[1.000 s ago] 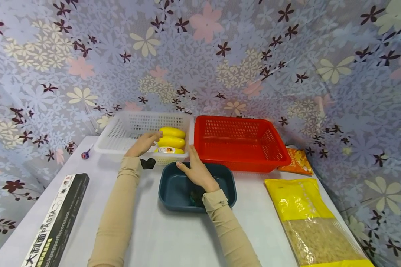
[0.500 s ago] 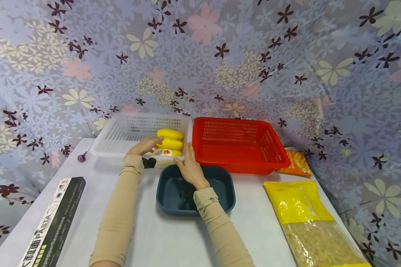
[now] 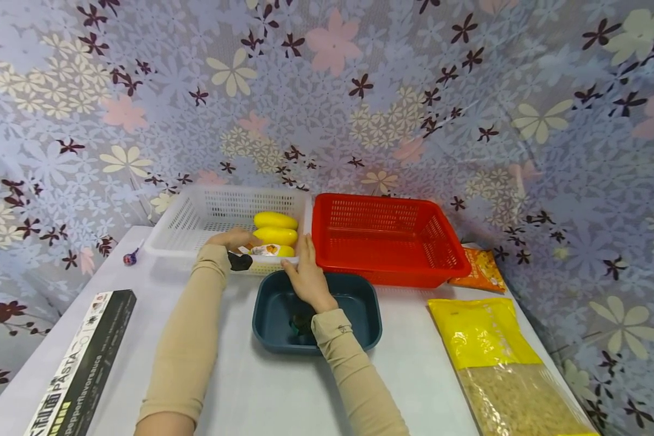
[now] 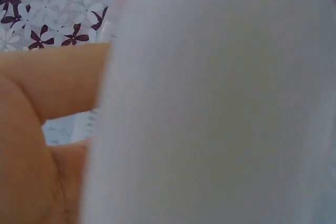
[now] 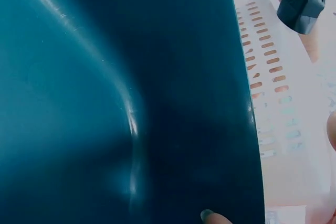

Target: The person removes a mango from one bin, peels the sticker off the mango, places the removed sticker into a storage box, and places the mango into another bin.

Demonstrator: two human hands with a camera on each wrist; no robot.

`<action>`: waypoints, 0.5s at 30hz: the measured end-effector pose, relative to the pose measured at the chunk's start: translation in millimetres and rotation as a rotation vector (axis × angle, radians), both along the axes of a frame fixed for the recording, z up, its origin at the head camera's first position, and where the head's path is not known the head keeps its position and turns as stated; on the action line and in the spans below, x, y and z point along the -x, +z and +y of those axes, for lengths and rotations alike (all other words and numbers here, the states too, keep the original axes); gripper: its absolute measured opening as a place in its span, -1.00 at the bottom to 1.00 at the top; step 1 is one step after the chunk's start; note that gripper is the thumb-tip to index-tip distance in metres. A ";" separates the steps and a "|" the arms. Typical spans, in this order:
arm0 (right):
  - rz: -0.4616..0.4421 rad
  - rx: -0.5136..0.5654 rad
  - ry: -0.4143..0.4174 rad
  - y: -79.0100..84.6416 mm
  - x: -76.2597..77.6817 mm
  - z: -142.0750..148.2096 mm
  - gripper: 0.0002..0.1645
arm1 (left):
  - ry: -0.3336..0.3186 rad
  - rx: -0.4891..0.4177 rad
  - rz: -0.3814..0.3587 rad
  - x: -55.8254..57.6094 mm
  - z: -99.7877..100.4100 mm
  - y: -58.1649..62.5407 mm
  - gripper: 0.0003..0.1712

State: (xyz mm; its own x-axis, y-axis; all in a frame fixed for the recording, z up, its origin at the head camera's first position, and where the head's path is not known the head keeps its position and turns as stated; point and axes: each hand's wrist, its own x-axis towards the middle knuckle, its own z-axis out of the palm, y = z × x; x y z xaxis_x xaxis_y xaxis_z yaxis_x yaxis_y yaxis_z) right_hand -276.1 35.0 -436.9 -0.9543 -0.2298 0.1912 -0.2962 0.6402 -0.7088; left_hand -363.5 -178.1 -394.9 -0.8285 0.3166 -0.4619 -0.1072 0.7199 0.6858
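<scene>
In the head view, a white perforated basket [image 3: 166, 242] contains several smooth yellow oblong things [image 3: 275, 236]. The front one carries a white label [image 3: 266, 250] with a small picture. My left hand [image 3: 231, 238] reaches over the front rim into the basket, fingertips right at the left end of the yellow things. In the left wrist view the blurred rim [image 4: 210, 103] covers most of that hand; I cannot tell whether it grips anything. Fingers extended and thumb spread, my right hand [image 3: 307, 280] reaches over a dark blue tub [image 3: 258, 321], fingertips at the white basket's front right corner.
Right of the white basket stands a red basket [image 3: 381, 245], with an orange packet [image 3: 479, 269] beside it. A yellow bag [image 3: 501, 357] lies at the right. On the left are a long pasta box [image 3: 82, 369] and a lollipop [image 3: 131, 258].
My left hand has lowered into the white basket, its fingers now beside the front yellow thing. My right hand has shifted slightly left and stays at the basket's corner.
</scene>
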 end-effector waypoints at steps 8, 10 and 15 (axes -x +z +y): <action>0.004 -0.002 -0.013 -2.1 3.2 0.8 -0.07 | -0.142 0.059 -0.063 10.4 0.5 0.7 -0.23; 0.003 -0.009 -0.010 -2.3 2.9 0.7 -0.06 | -0.185 0.060 -0.115 15.7 -0.3 0.7 -0.21; 0.008 -0.021 0.003 -2.2 0.4 -1.2 -0.07 | -0.220 0.092 -0.203 21.0 -1.1 3.6 -0.16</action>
